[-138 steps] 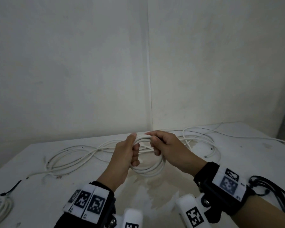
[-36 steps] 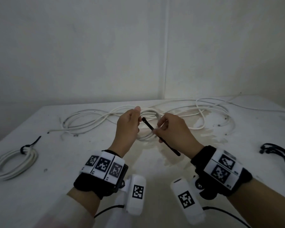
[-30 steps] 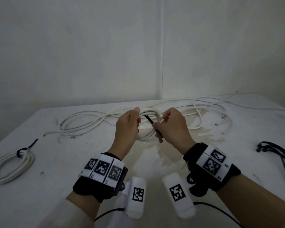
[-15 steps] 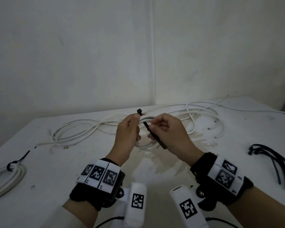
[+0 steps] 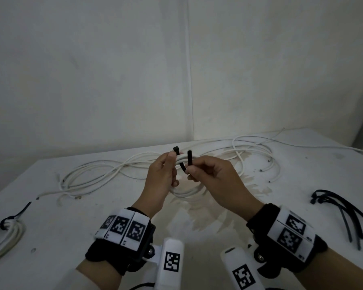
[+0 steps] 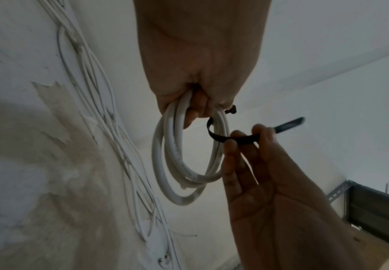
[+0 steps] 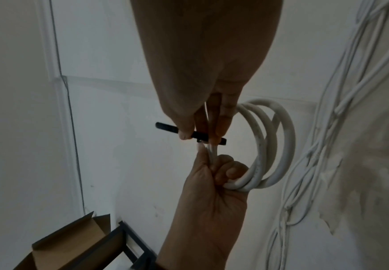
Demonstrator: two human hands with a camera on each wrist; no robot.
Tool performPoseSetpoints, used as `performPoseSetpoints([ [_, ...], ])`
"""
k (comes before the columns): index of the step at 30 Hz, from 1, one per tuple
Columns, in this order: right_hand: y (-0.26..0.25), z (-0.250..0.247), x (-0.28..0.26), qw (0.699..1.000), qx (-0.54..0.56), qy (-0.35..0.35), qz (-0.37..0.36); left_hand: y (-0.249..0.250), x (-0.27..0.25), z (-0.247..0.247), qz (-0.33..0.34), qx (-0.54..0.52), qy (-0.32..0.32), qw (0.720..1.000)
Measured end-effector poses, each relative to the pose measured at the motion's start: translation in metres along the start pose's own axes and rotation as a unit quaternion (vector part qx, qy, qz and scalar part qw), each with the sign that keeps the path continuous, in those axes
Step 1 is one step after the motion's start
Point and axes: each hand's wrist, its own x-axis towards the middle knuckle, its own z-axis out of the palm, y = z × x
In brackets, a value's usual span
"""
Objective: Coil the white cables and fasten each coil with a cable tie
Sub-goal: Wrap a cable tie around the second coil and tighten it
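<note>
My left hand (image 5: 172, 168) grips a small coil of white cable (image 5: 186, 192) above the table, and its thumb pins the head of a black cable tie (image 5: 176, 148) against the coil's top. The tie (image 6: 242, 139) curves under the bundled strands. My right hand (image 5: 191, 170) pinches its tail, which points up beside the head. In the right wrist view the tie (image 7: 198, 135) crosses between my fingertips, with the coil (image 7: 281, 146) hanging from my left hand (image 7: 211, 182). The tail is not threaded into the head.
Loose white cables (image 5: 113, 170) sprawl across the back of the white table (image 5: 71, 237). A coil fastened with a black tie (image 5: 6, 237) lies at the left edge. Several spare black cable ties (image 5: 344, 210) lie on the right. A wall stands close behind the table.
My right hand has bent the tie under the coil and swung its tail up next to the head; before, the tie slanted down from the coil. My left hand keeps its grip.
</note>
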Motion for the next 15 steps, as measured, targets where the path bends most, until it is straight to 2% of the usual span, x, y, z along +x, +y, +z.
performPoseSetpoints([
  [2,0.000,-0.002,0.003,1.000,0.010,0.014,0.024,-0.001,-0.002,0.003,0.003,0.000,-0.011,1.000],
  [7,-0.002,-0.001,0.007,0.997,-0.078,0.004,0.026,0.001,-0.004,0.007,0.006,0.012,-0.002,1.000],
  [11,-0.007,-0.001,0.007,0.998,-0.057,0.010,0.034,0.003,-0.004,0.008,-0.017,-0.003,0.011,1.000],
  [15,-0.010,0.000,0.008,0.993,-0.100,-0.001,0.057,0.005,-0.004,0.010,-0.037,-0.028,0.017,0.999],
])
